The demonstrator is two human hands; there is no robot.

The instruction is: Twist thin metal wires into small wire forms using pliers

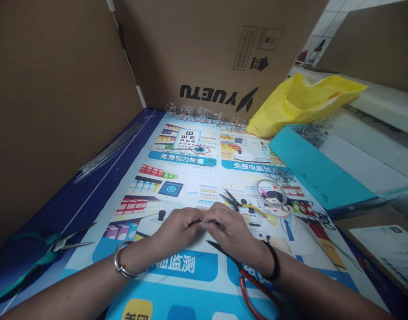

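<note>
My left hand (177,231) and my right hand (232,231) meet fingertip to fingertip over a printed poster (190,173) on the table. Both are pinched on something thin between them, too small to make out. The left wrist wears a silver bangle, the right a black band. Yellow-handled pliers (239,204) lie just beyond my right hand. Red-handled scissors (253,289) lie under my right wrist.
Green-handled pliers (53,246) lie at the left. Straight wires (107,149) rest by the left cardboard wall. A cardboard box (217,53) stands behind, bent wire pieces (200,111) along its base. A yellow bag (300,102), teal sheet (317,171) and wire ring (272,191) sit right.
</note>
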